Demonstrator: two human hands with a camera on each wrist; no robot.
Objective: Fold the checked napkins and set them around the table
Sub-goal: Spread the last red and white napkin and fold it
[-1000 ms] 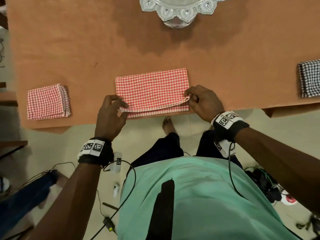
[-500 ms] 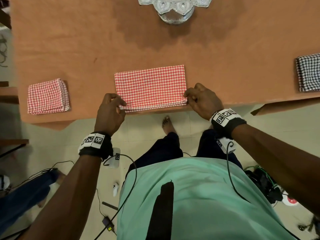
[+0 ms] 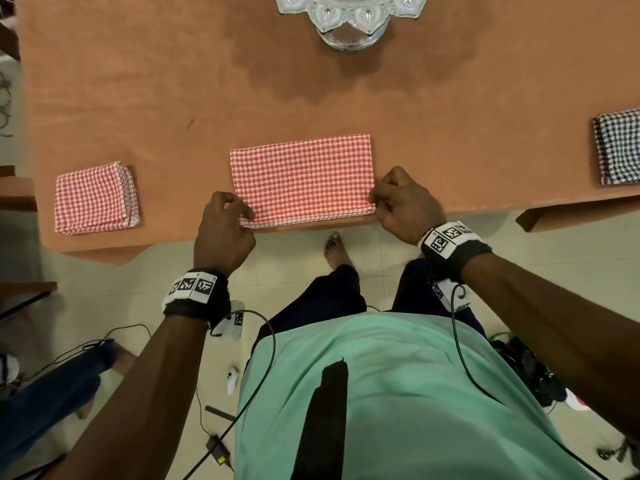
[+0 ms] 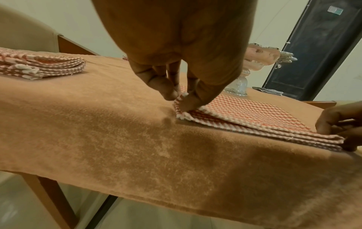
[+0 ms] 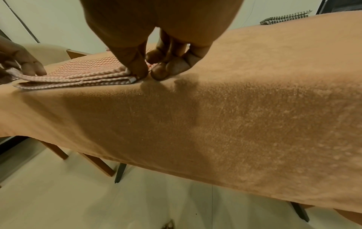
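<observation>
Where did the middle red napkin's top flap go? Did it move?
Yes. The top flap of the red napkin slid toward the near edge of the table, almost covering the layer beneath. The left hand and right hand pinch its corners.

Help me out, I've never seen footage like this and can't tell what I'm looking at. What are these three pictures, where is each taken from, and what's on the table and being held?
No machine here: a person works with bare hands, wearing cameras. One picture looks down from the head; the other two look along each wrist at the fingers. On the brown tablecloth lies a red checked napkin, folded into a long rectangle. The left hand pinches its near left corner, and the right hand pinches its near right corner. A folded red napkin lies to the left, a black checked napkin to the right, and a glass stand stands at the far side.
</observation>
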